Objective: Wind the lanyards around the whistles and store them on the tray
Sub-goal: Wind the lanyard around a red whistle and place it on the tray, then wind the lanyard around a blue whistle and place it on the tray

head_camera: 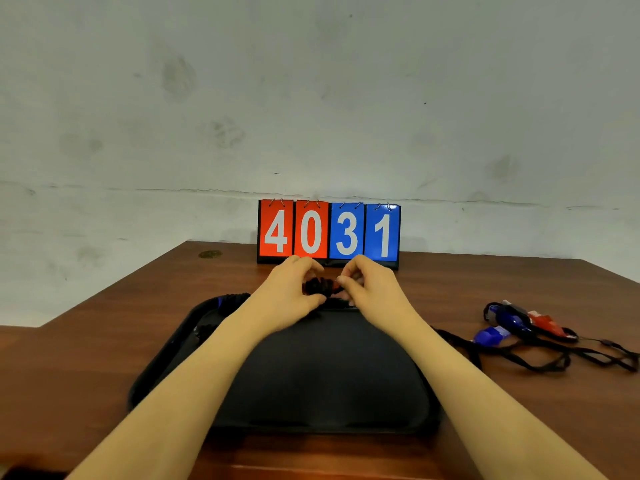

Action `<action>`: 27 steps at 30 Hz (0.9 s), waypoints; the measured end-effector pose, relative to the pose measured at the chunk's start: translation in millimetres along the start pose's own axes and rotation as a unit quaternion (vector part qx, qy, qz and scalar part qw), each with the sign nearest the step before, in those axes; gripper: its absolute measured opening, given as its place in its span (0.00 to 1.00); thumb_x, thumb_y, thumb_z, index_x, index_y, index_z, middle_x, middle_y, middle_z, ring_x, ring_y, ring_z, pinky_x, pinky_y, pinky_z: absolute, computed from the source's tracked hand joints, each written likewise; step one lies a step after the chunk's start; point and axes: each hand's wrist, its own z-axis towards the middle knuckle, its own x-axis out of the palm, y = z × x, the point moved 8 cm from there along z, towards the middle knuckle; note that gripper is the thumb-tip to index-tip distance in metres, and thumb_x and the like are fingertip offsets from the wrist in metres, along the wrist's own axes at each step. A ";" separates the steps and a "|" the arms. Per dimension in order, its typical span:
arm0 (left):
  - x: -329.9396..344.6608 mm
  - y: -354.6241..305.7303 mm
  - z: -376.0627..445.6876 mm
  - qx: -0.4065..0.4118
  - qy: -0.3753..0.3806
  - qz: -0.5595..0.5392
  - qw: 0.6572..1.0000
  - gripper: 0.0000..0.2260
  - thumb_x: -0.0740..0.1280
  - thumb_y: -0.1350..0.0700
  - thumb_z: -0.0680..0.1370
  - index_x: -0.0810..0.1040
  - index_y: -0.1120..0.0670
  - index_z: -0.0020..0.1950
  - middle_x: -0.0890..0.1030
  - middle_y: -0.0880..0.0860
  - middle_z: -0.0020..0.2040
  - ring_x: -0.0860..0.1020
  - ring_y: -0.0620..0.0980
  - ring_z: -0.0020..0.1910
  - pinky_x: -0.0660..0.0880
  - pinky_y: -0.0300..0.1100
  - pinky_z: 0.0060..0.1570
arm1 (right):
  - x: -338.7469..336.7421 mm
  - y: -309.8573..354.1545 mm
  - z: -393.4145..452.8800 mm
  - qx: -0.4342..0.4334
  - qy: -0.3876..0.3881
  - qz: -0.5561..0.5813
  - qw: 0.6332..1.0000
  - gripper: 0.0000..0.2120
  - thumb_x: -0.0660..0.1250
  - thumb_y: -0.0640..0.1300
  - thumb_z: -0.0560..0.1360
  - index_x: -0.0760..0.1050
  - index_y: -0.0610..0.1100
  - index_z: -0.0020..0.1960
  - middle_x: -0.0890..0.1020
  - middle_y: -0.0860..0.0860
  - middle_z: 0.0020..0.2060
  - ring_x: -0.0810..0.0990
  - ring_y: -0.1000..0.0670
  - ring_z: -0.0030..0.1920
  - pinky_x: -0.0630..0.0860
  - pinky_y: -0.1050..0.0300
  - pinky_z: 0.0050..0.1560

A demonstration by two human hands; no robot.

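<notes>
**Ana:** While the near half of the black tray lies bare on the worktop, both forearms reach over it to its far edge. What worries you?

**Ben:** The bundle. The left hand and the right hand meet just above the tray's far rim, fingers curled, and between them they pinch a whistle already thick with black cord. A bit of red shows at its right side. I judge the winding is near its end, and that is when it fails: if the loose tail is not tucked under a turn, the coils can spring off the moment either hand lets go.

**Ana:** Anything on the tray yet?

**Ben:** At its far left corner sits a dark wound bundle with a touch of blue, half hidden by the left forearm. A careless setting-down could knock it or tangle with it.

**Ana:** And right of the tray?

**Ben:** Unwound whistles: a small blue one, a darker blue one and a red one lie close together, their black lanyards crossing in loops, one strand running up to the tray's right edge. Lifting one may drag the others along.

**Ana:** Beyond the tray?

**Ben:** A flip scoreboard reading 4031 stands just behind the hands, close enough for knuckles to bump it.
</notes>
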 end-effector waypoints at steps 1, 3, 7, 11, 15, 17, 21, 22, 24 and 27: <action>-3.6 3.1 -6.1 -0.010 0.001 -0.003 1.000 0.17 0.70 0.55 0.73 0.73 0.52 0.60 0.72 0.46 0.56 0.71 0.41 0.53 0.68 0.33 0.53 | 3.8 0.3 -3.6 0.010 0.007 0.010 1.000 0.03 0.63 0.42 0.77 0.71 0.46 0.45 0.77 0.53 0.37 0.77 0.57 0.37 0.71 0.68 0.38; -5.6 8.9 -16.9 -0.023 0.010 0.009 1.000 0.15 0.71 0.55 0.72 0.74 0.51 0.57 0.75 0.46 0.54 0.73 0.42 0.52 0.69 0.33 0.51 | 13.4 -0.5 -11.2 0.022 0.027 0.002 0.999 0.02 0.64 0.43 0.77 0.72 0.46 0.46 0.77 0.53 0.36 0.77 0.57 0.36 0.70 0.69 0.36; -3.5 21.7 -38.3 -0.050 0.023 0.022 0.998 0.16 0.71 0.54 0.72 0.76 0.51 0.60 0.78 0.48 0.57 0.74 0.42 0.52 0.68 0.34 0.53 | 32.3 0.0 -23.0 0.039 0.062 -0.028 0.997 0.03 0.65 0.43 0.76 0.73 0.48 0.44 0.79 0.51 0.37 0.78 0.55 0.36 0.74 0.65 0.40; 3.4 36.1 -51.4 -0.093 0.028 0.020 0.995 0.18 0.72 0.55 0.71 0.77 0.51 0.60 0.78 0.50 0.56 0.75 0.46 0.54 0.68 0.36 0.55 | 48.1 -2.8 -27.6 0.061 0.089 -0.058 0.992 0.03 0.66 0.42 0.75 0.74 0.45 0.43 0.79 0.49 0.37 0.79 0.50 0.40 0.77 0.56 0.45; 10.6 46.4 -56.6 -0.120 0.034 0.010 0.992 0.14 0.73 0.55 0.70 0.77 0.52 0.54 0.78 0.51 0.53 0.75 0.47 0.50 0.73 0.38 0.51 | 56.6 -10.0 -26.1 0.090 0.109 -0.081 0.987 0.03 0.66 0.41 0.75 0.75 0.43 0.43 0.76 0.53 0.34 0.77 0.53 0.37 0.76 0.57 0.44; 14.6 49.1 -56.8 -0.120 0.033 0.015 0.992 0.13 0.72 0.55 0.70 0.76 0.52 0.53 0.77 0.51 0.53 0.74 0.47 0.49 0.73 0.39 0.50 | 60.2 -14.4 -25.5 0.101 0.115 -0.095 0.984 0.03 0.66 0.42 0.75 0.75 0.44 0.43 0.76 0.52 0.34 0.78 0.51 0.37 0.78 0.53 0.45; 16.7 52.0 -54.1 -0.116 0.013 0.027 0.993 0.12 0.70 0.56 0.72 0.76 0.53 0.55 0.77 0.52 0.54 0.74 0.48 0.52 0.69 0.36 0.49 | 67.3 -20.7 -25.2 0.107 0.116 -0.102 0.982 0.04 0.64 0.43 0.76 0.73 0.46 0.42 0.76 0.52 0.34 0.79 0.48 0.38 0.79 0.48 0.47; 16.9 52.3 -53.0 -0.115 0.015 0.030 0.993 0.12 0.70 0.56 0.72 0.76 0.53 0.55 0.77 0.52 0.54 0.73 0.47 0.51 0.70 0.36 0.49 | 68.0 -21.6 -24.6 0.108 0.115 -0.099 0.982 0.04 0.64 0.43 0.76 0.73 0.46 0.42 0.76 0.52 0.34 0.79 0.49 0.38 0.79 0.49 0.46; 17.3 52.1 -51.1 -0.112 0.027 0.037 0.993 0.12 0.70 0.56 0.73 0.76 0.53 0.56 0.76 0.51 0.55 0.73 0.46 0.49 0.71 0.37 0.50 | 68.1 -22.0 -22.8 0.105 0.119 -0.092 0.983 0.03 0.64 0.43 0.76 0.74 0.44 0.45 0.76 0.51 0.35 0.77 0.51 0.37 0.78 0.55 0.43; 15.9 49.0 -51.2 -0.114 0.027 0.043 0.992 0.16 0.69 0.53 0.73 0.73 0.53 0.59 0.73 0.51 0.58 0.73 0.47 0.51 0.72 0.40 0.54 | 64.3 -21.7 -23.2 0.097 0.116 -0.080 0.985 0.03 0.65 0.44 0.76 0.75 0.44 0.47 0.77 0.51 0.37 0.76 0.53 0.37 0.74 0.62 0.40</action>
